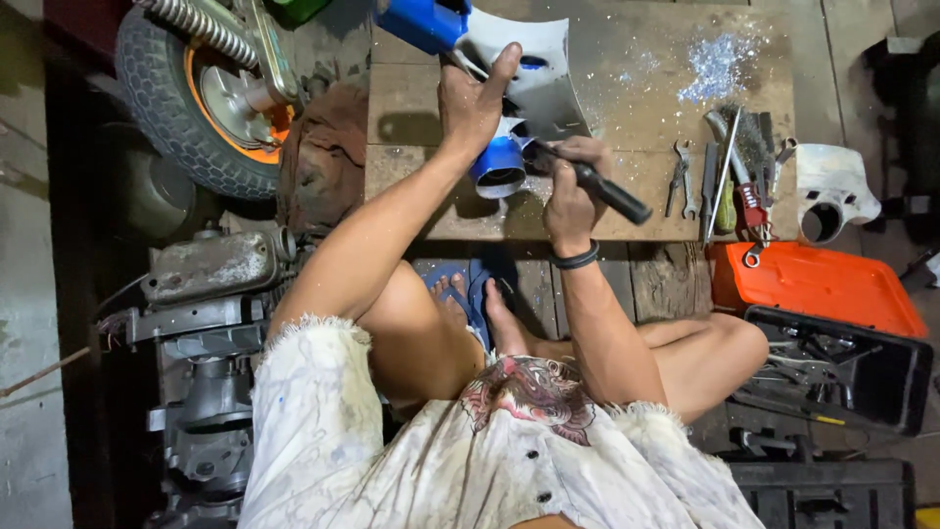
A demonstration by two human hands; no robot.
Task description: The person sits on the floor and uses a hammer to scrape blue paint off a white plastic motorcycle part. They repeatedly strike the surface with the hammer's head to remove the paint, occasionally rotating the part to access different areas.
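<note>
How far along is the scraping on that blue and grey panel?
Done: pale shavings already litter the wooden board. In hand: the left hand steadies the blue and grey panel while the right hand works a black-handled tool at its lower edge. Left: blue paint remains on the panel's ends.

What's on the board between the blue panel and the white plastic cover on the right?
In the head view, a cluster of hand tools lies there.
</note>
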